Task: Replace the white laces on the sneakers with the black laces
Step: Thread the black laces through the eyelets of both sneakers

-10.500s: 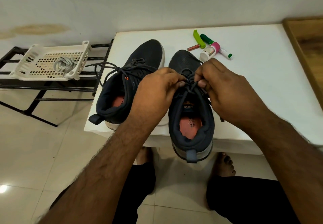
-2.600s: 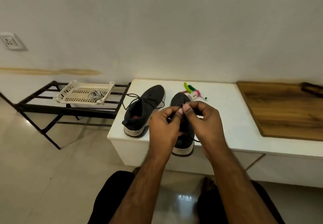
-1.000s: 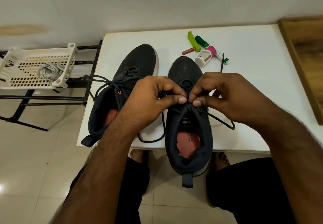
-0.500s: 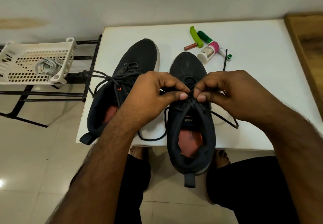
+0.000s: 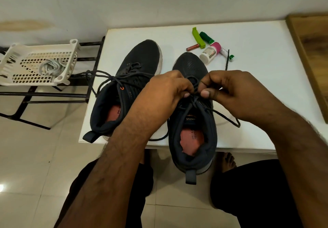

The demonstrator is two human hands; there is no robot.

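Two dark sneakers stand on the white table (image 5: 257, 89). The left sneaker (image 5: 124, 99) carries a black lace tied in a loose bow. The right sneaker (image 5: 193, 133) hangs its heel over the table's front edge. Above its tongue my left hand (image 5: 165, 94) and my right hand (image 5: 230, 91) each pinch the black lace (image 5: 223, 116). One lace end loops out to the right, another curves down on the left. The removed white laces (image 5: 50, 67) lie bunched in a white basket (image 5: 21, 67).
The basket sits on a black metal rack (image 5: 53, 94) left of the table. Behind the sneakers lie a green clip (image 5: 197, 37), a green-capped tube (image 5: 205, 37), a pink-capped bottle (image 5: 211, 52) and a small brown stick (image 5: 192, 47). A wooden board (image 5: 312, 59) lies at the right.
My hands stay on the right sneaker's black lace and have drawn it slightly tighter over the tongue. The view has shifted a little; the sneakers have not moved.
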